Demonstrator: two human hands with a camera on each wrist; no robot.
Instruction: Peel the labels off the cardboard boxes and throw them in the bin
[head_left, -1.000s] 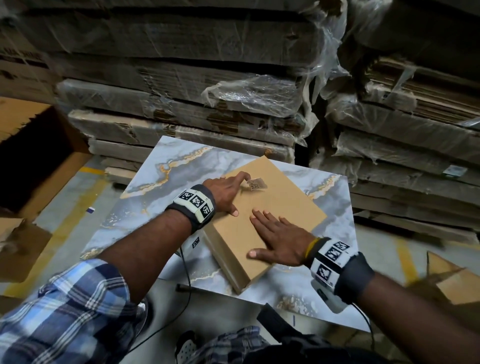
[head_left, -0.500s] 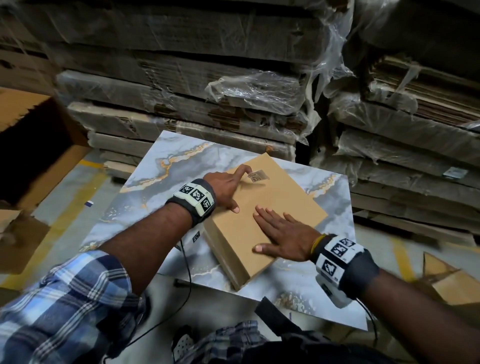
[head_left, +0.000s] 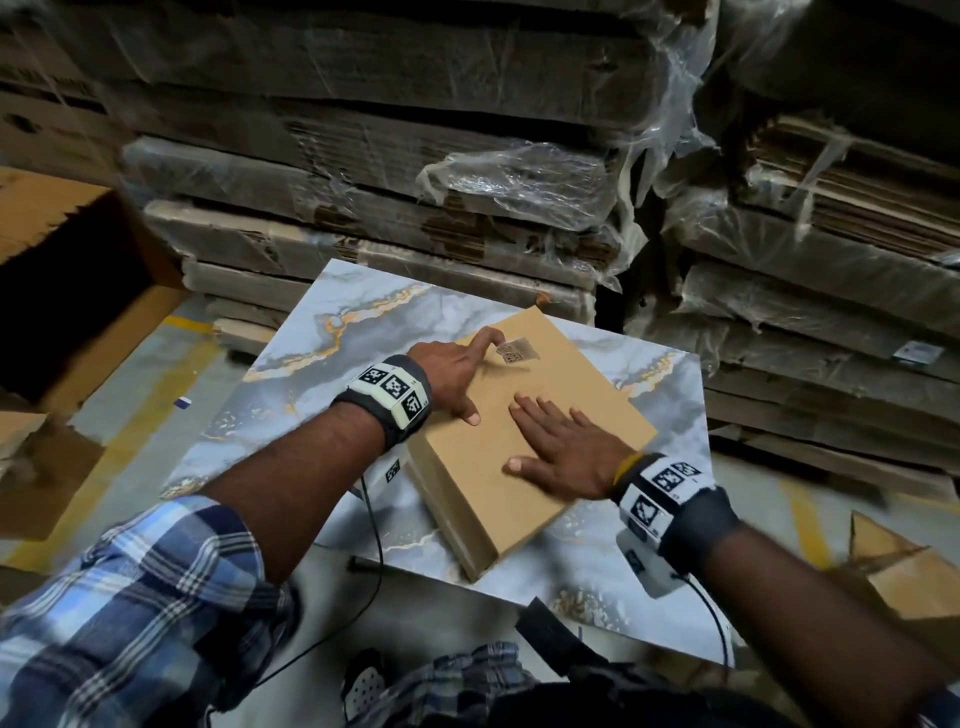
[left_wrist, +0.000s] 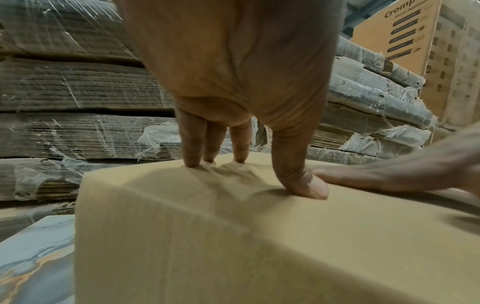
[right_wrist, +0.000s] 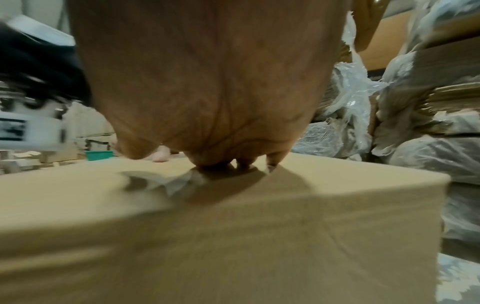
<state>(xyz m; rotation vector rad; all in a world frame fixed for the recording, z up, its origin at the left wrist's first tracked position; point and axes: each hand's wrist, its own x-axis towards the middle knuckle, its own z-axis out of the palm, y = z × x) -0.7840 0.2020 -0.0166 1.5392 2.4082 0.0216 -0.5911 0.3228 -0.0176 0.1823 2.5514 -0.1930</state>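
box: plain tan cardboard box, closed, lying flat and skewed on the marbled grey-and-gold table, toward its far right part.
label: small label with a black code, near the box top's far corner, one edge curling up.
left hand: left hand released, index fingertip touching the label's left edge, thumb on the box top.
right hand: right hand released, flat on the box top, fingers spread.
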